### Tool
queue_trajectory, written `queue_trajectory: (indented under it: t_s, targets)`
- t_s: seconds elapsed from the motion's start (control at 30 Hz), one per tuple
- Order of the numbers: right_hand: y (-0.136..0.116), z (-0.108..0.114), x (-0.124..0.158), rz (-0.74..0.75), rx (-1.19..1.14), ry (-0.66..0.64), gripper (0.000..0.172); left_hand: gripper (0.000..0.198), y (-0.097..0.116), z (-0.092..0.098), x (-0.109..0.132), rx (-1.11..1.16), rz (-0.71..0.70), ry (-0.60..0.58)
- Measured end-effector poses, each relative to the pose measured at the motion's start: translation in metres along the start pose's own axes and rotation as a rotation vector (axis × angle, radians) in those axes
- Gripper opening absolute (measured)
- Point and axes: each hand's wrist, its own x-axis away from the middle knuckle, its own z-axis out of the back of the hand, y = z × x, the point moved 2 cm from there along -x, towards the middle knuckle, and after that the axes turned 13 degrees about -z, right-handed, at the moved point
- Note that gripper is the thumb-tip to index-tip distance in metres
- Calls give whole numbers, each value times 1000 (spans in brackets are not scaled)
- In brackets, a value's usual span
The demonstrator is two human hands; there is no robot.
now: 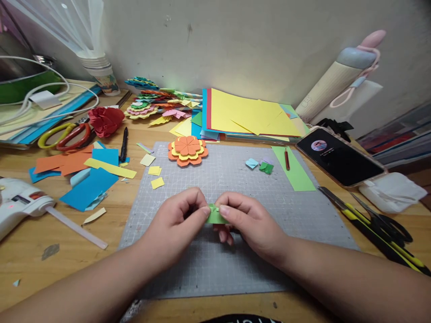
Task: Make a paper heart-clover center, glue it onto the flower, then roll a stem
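Note:
Between my two hands is a small piece of green paper (216, 217), held over the grey cutting mat. My left hand (180, 224) pinches its left side between thumb and fingers. The right side is pinched by my right hand (252, 222), its thumb pressing on the top edge and its lower fingers curled beneath. Beyond my hands lies a layered orange and yellow paper flower (188, 150). Small folded pieces, one light blue (251, 163) and one dark green (266, 168), rest to the right. A few little yellow paper squares (157, 182) lie to the left.
The cutting mat (202, 278) covers the middle of the wooden table. On the left are a glue gun (23, 202), blue paper scraps (90, 188) and red-and-yellow-handled scissors (67, 135). At right lie a green strip (298, 172), a phone (340, 154), a cutter (373, 233) and black scissors (387, 222).

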Motion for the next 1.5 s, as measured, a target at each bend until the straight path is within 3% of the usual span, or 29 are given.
queue_trajectory:
  t_s: [0.17, 0.6, 1.13, 1.5]
  targets:
    - [-1, 4, -2, -8, -37, 75, 19, 20, -2, 2, -2, 23, 33, 75]
    - [-6, 2, 2, 12, 47, 98, 15, 19, 5, -1, -4, 56, 8, -7]
    - [-8, 2, 1, 61, 129, 115, 10, 18, 4, -6, -3, -146, -103, -101]
    - [-6, 4, 1, -6, 113, 147, 15, 11, 1, -4, -2, -79, -63, -29]
